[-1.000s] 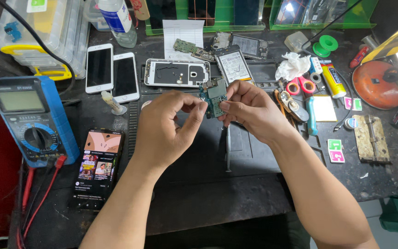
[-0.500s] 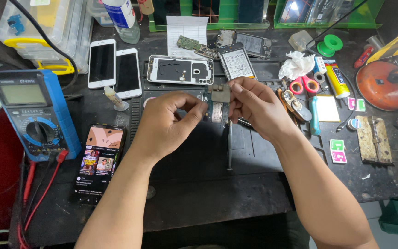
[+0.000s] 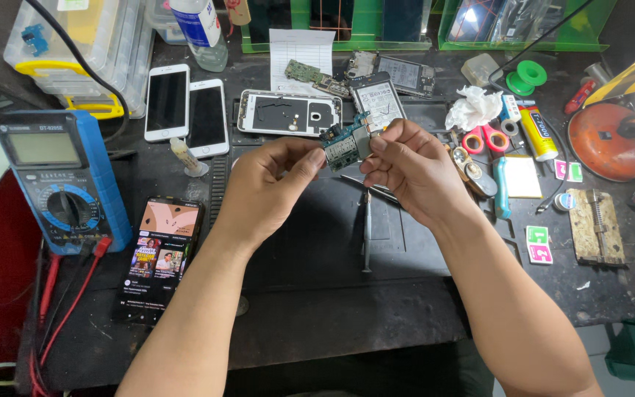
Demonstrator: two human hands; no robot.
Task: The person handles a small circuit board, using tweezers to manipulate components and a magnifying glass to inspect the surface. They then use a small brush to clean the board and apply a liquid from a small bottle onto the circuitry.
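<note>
Above the dark work mat (image 3: 406, 242), both hands hold a small blue-green circuit board (image 3: 345, 144) in the air, over the middle of the bench. Left hand (image 3: 270, 184): thumb and forefinger pinch the board's left edge, remaining fingers curled under. Right hand (image 3: 413, 167): fingertips pinch the right edge, thumb beneath, other fingers bunched close. Board is tilted, component face toward the camera.

Judgement on handling: grip by the edges only, as here, keeps skin off the components. The board looks thin and light; light pressure seems enough, and twisting between the two hands could flex it. Holding it low over the mat limits harm from a slip.

Surface: directly beyond the board lies an opened phone frame (image 3: 289, 112), white-rimmed, and a further stripped phone body (image 3: 378, 99). Tweezers (image 3: 367, 231) lie on the mat just below the right hand. Left of the mat: two white phones (image 3: 185, 106) side by side, face up; a phone with a lit screen (image 3: 159, 254); a blue multimeter (image 3: 64, 184) with red leads trailing off. Right side: crumpled tissue (image 3: 472, 109), tape rolls (image 3: 483, 138), yellow glue tube (image 3: 536, 132), green spool (image 3: 531, 73), a round orange lamp base (image 3: 600, 143).

Room: cluttered repair bench, green trays along the back edge, clear plastic parts boxes (image 3: 75, 44) at far left. Lamp glare at the right edge.
</note>
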